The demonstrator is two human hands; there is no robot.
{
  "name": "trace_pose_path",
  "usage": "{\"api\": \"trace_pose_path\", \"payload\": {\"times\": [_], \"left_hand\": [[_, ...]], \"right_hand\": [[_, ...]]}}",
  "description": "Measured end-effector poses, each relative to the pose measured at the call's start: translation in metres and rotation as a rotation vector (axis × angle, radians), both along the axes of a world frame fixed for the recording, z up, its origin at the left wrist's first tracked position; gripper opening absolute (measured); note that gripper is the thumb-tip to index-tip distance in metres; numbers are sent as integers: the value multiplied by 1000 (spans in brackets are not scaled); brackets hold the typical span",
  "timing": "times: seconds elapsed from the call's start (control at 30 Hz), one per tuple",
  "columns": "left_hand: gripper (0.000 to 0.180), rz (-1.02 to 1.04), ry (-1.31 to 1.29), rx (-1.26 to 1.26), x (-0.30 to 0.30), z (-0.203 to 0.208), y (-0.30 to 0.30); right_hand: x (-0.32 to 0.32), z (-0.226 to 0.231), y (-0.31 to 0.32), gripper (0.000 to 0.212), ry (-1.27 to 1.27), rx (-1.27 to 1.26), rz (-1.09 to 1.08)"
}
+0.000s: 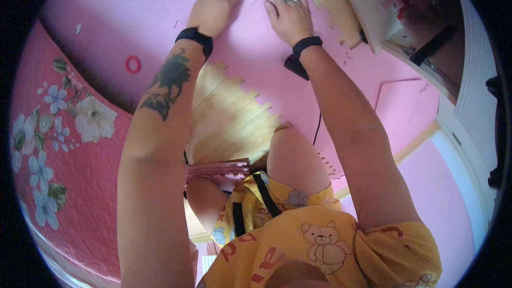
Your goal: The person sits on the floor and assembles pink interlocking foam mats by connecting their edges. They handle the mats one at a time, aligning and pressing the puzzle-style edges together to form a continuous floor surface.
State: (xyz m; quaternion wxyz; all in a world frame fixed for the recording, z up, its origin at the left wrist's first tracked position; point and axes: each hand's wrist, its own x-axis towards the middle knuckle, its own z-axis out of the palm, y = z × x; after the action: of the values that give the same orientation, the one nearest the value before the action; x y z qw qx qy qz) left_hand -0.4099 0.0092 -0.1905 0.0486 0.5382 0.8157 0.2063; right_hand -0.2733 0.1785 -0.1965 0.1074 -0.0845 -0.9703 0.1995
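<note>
Both arms stretch forward over a pink foam floor mat (154,10) with jigsaw-cut edges. My left hand (217,6) lies flat on the mat, fingers spread, just left of a seam near the far edge. To the right of that seam, my right hand (289,13) rests with its fingers apart and a ring on one of them. Neither hand holds anything. A black band circles each wrist. Bare wooden floor (224,122) shows between my arms, beside the toothed mat edge.
On the left is a bed edge with a red floral cover (80,181). A pink coil hair tie (133,64) lies on the mat. Stacked pink mat pieces (218,168) sit by my legs. At right stands an open white cabinet (368,8) with assorted things inside.
</note>
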Motion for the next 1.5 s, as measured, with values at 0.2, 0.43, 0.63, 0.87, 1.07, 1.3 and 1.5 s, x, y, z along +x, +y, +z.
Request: {"api": "trace_pose_path", "payload": {"times": [0.2,0.43,0.63,0.87,1.07,1.3,1.5], "left_hand": [[57,-14,-10,32,10,2,-1],[59,14,113,-94,17,4,1],[59,5,279,-256,8,-4,8],[62,19,121,-195,15,-2,10],[50,124,46,-45,33,1,15],[55,80,41,-64,30,4,11],[63,77,-17,-83,31,9,13]], "right_hand": [[1,6,-1,44,4,58,-10],[-1,10,-2,42,-26,107,-33],[-8,10,-2,39,-38,190,-52],[-11,4,2,42,-33,182,-64],[-16,2,0,46,-13,169,-201],[-17,7,12,41,25,82,-121],[-15,4,13,41,-30,213,-61]]}}
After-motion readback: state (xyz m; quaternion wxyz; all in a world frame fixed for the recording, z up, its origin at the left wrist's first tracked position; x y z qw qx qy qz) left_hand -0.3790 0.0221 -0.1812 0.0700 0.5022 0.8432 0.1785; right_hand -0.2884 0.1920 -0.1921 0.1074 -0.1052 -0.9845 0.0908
